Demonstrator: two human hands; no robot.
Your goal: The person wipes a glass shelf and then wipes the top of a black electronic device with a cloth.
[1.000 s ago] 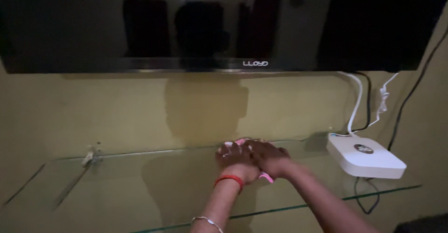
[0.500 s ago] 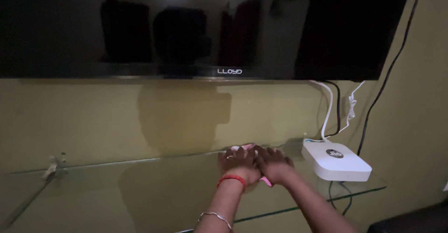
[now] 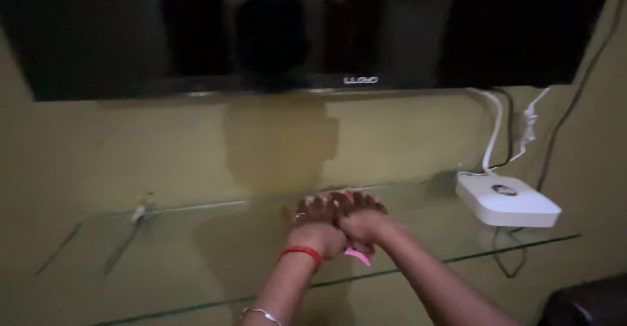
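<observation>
Hands pressed together, left hand (image 3: 318, 225) and right hand (image 3: 361, 221) both clamp a pink cloth (image 3: 357, 255) against the glass shelf (image 3: 196, 261); leaning hard could stress the glass.

A pink cloth (image 3: 356, 254) peeks from under the hands, a red band (image 3: 301, 253) rings one wrist, a white box (image 3: 508, 200) with white cables (image 3: 494, 130) sits on clear greenish glass (image 3: 196, 261), beneath a black screen (image 3: 313, 32) on a dull yellow wall (image 3: 130, 150).
</observation>
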